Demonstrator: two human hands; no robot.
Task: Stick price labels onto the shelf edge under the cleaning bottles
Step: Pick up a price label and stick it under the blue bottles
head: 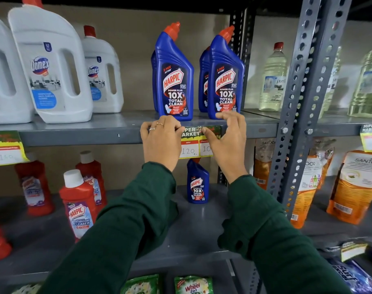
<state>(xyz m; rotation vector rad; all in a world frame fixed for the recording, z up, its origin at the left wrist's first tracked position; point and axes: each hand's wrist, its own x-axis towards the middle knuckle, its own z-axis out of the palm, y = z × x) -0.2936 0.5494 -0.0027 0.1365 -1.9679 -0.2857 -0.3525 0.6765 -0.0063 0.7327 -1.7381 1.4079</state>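
Left hand (160, 141) and right hand (227, 139) pin the green-and-yellow paper price label (194, 143) against the grey metal shelf edge (74, 137) beneath the blue Harpic bottles (173, 81), fingertips pressing, grip unclenched, so the adhesive takes.

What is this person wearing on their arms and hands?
Both arms are covered by long dark green sleeves that end at the wrists, in a soft knit-like fabric. The left hand is bare apart from two thin rings, one on each of two fingers. The right hand is bare with no rings showing. No gloves, watch or bracelet can be seen.
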